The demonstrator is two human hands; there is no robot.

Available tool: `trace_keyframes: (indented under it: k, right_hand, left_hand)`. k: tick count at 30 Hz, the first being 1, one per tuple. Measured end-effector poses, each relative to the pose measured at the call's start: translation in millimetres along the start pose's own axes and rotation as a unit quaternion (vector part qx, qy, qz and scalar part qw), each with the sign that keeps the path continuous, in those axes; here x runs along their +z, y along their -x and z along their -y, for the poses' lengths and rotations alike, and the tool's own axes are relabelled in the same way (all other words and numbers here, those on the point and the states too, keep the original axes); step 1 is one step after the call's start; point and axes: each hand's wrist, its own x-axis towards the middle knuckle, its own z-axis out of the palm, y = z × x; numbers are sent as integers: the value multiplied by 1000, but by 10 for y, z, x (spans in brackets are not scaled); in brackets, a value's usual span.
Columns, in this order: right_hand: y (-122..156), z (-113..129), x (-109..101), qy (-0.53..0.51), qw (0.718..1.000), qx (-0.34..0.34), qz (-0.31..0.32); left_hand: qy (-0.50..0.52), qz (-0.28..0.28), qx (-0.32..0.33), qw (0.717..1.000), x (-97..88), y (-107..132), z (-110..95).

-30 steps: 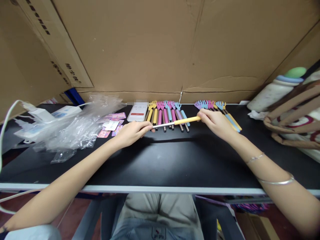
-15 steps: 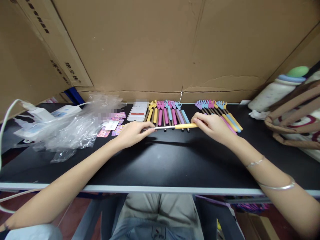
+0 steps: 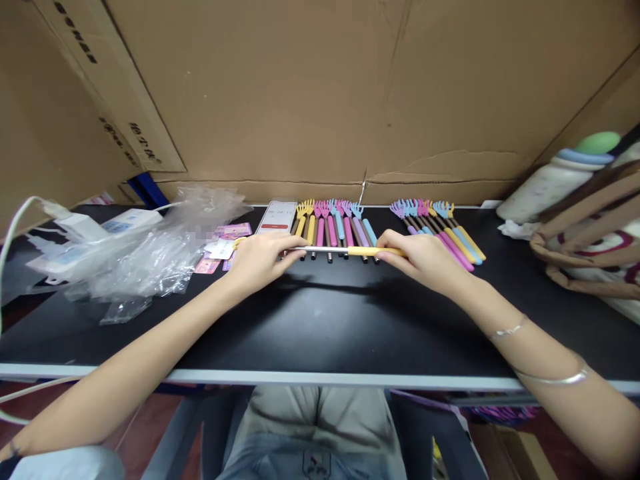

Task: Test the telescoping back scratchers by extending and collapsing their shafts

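A yellow-handled telescopic back scratcher [image 3: 345, 251] lies level between my two hands above the black table [image 3: 320, 320]. My left hand [image 3: 257, 258] is closed round its claw end, where a bit of yellow shows. My right hand [image 3: 420, 257] pinches the yellow grip end. Behind it lies a row of several coloured scratchers [image 3: 333, 223], claws toward the cardboard. A second group of scratchers [image 3: 440, 227] lies just right of my right hand.
A phone [image 3: 277, 217] lies left of the rows. Crumpled clear plastic bags [image 3: 150, 250], small pink cards [image 3: 225, 243] and a white charger with cable [image 3: 75, 227] fill the left side. A woven bag [image 3: 585, 233] and a bottle [image 3: 550, 183] stand right. Cardboard walls [image 3: 310, 93] close the back.
The scratcher has been drawn out longer and moved left; it now lies level instead of slanted. My left hand shifted left over the claw end, my right hand left along the grip.
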Motion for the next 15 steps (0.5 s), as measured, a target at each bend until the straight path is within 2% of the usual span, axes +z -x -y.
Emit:
trace_keyframes:
  k: [4,8,11,15]
  right_hand:
    - [-6,-8,5,13,1000,7,22]
    - [-15,-21,37,35,996,8,76]
    - [-18,-21,61,22,994,9,105]
    - [-16,-3,48,8,996,26,84]
  left_hand:
    - [-46,-54,54,996,14,7,18]
    - [-80,-81,88,990,14,22,-6]
    - [-91,-91,107,986,16,32,-23]
    - [-87,-78,88,989,21,39,-47]
